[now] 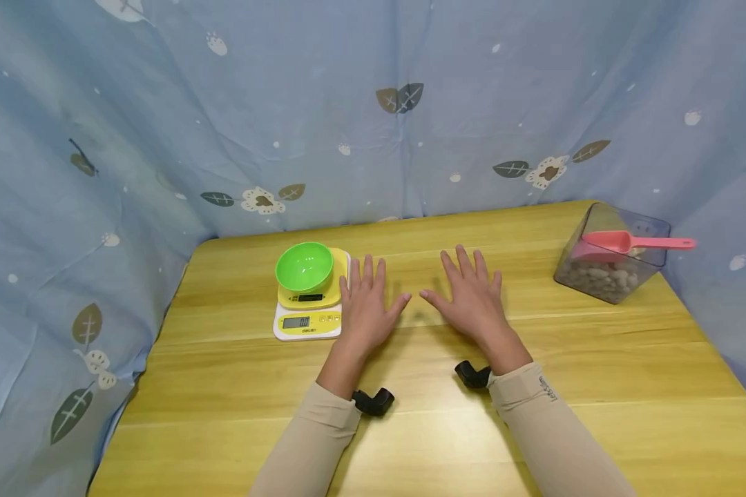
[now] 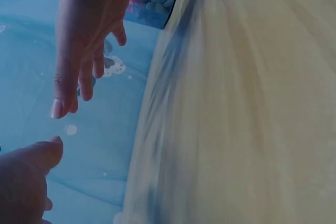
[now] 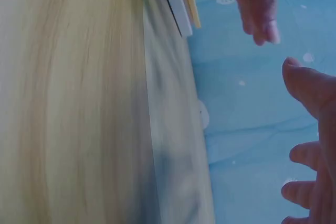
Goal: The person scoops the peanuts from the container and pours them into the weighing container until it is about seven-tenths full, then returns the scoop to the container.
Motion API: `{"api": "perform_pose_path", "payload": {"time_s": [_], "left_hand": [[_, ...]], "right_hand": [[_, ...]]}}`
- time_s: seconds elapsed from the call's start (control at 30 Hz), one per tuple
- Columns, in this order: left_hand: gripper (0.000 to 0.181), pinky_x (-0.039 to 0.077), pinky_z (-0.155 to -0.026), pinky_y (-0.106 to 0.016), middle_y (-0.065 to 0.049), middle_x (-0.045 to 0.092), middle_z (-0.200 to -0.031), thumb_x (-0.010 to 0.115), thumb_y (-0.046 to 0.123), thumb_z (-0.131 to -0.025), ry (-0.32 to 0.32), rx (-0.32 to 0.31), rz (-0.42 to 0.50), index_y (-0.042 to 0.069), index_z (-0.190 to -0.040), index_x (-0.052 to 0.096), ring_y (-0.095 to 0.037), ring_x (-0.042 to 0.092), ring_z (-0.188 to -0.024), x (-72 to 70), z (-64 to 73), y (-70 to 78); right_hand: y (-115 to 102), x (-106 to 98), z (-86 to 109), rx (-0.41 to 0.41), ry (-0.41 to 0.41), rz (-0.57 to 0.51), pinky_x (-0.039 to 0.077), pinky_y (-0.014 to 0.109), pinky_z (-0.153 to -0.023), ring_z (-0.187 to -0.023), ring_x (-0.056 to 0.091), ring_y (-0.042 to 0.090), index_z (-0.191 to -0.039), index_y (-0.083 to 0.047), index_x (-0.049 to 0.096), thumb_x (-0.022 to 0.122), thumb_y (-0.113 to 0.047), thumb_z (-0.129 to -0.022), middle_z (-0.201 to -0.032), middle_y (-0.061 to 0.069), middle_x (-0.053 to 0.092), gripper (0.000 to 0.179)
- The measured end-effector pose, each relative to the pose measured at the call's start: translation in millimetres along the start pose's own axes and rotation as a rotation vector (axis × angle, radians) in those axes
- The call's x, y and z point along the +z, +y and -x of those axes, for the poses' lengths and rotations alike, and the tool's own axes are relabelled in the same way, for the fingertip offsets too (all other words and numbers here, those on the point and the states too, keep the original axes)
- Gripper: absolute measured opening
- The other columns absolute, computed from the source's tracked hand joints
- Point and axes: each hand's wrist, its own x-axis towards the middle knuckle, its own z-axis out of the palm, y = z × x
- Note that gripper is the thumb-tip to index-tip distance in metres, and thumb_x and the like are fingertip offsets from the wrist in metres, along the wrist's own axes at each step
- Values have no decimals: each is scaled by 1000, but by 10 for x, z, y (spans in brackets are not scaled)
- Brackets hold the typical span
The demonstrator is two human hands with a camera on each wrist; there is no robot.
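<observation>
My left hand (image 1: 368, 307) is held palm down over the table with its fingers spread, and it holds nothing. Just to its left stands a yellow and white kitchen scale (image 1: 293, 323) with a green bowl (image 1: 304, 267) on its platform; the display reads 0.0. The left fingers overlap the scale's right edge in the head view. My right hand (image 1: 474, 304) hovers likewise, fingers straight and apart, the two thumbs pointing at each other across a small gap. In the left wrist view the right hand (image 2: 92, 35) shows from the side, above the tabletop.
At the table's back right is a clear plastic bin (image 1: 618, 286) of pale pebble-like pieces, a pink scoop (image 1: 622, 241) lying across its top with the handle past the rim. A blue patterned curtain (image 1: 348, 124) hangs along the back and sides of the wooden table (image 1: 410, 449).
</observation>
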Motion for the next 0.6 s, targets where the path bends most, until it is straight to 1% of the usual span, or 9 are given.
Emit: {"api": "perform_pose_path", "payload": {"time_s": [0.07, 0.13, 0.2, 0.23, 0.3, 0.4, 0.5, 0.53, 0.6], "left_hand": [[86, 4, -120, -61, -10, 7, -166, 38, 69, -95, 4, 17, 13, 16, -159, 17, -29, -7, -153, -7, -34, 28], [85, 6, -120, -60, -10, 10, -166, 37, 68, -96, 22, 42, 35, 16, -159, 18, -28, -4, -153, -19, -82, 64], [84, 5, -121, -58, -9, 11, -166, 38, 67, -96, 34, 66, 99, 15, -159, 19, -26, -2, -154, -33, -138, 112], [83, 5, -122, -57, -9, 11, -166, 38, 66, -97, 37, 80, 140, 15, -159, 19, -25, -1, -154, -41, -166, 141], [82, 4, -122, -55, -7, 11, -166, 39, 66, -97, 36, 108, 241, 15, -159, 19, -23, 0, -154, -56, -222, 209], [82, 3, -123, -53, -3, 9, -166, 40, 65, -97, 19, 151, 395, 16, -159, 19, -20, 0, -154, -69, -303, 332], [80, 5, -123, -50, 0, 10, -166, 41, 64, -97, -4, 195, 498, 18, -159, 19, -19, 3, -154, -48, -392, 472], [80, 5, -124, -49, 1, 10, -166, 41, 64, -97, -17, 204, 529, 20, -159, 19, -19, 5, -154, -34, -420, 521], [78, 9, -124, -47, 5, 10, -166, 41, 63, -97, -43, 213, 593, 24, -159, 18, -17, 8, -153, -1, -472, 625]], "right_hand": [[42, -21, 12, 3, 11, -6, 4, 77, -109, -152, -5, 38, -160, -21, 16, 41, -76, -89, -167, 10, 4, 93], [104, -61, 34, 1, 47, -14, 5, 76, -109, -152, -2, 39, -160, -20, 18, 42, -75, -90, -167, 10, 6, 92], [186, -140, 62, -12, 126, -37, 6, 75, -111, -151, 3, 40, -159, -18, 22, 47, -71, -91, -166, 12, 12, 89], [235, -193, 78, -23, 188, -54, 8, 73, -112, -150, 7, 41, -157, -16, 26, 50, -68, -91, -164, 13, 17, 87], [354, -326, 120, -30, 343, -88, 11, 68, -115, -148, 16, 42, -154, -12, 35, 56, -60, -92, -160, 16, 27, 80], [579, -565, 194, 4, 651, -161, 18, 59, -117, -143, 26, 41, -143, -6, 49, 62, -47, -92, -150, 18, 42, 67], [838, -784, 286, 99, 954, -237, 21, 50, -117, -138, 31, 34, -135, -6, 57, 64, -42, -90, -143, 15, 49, 58], [924, -843, 319, 132, 1042, -262, 23, 46, -117, -137, 32, 30, -132, -7, 59, 64, -41, -90, -141, 13, 50, 55], [1082, -942, 391, 209, 1162, -293, 23, 39, -117, -137, 30, 22, -131, -9, 59, 63, -39, -91, -140, 8, 48, 50]]}}
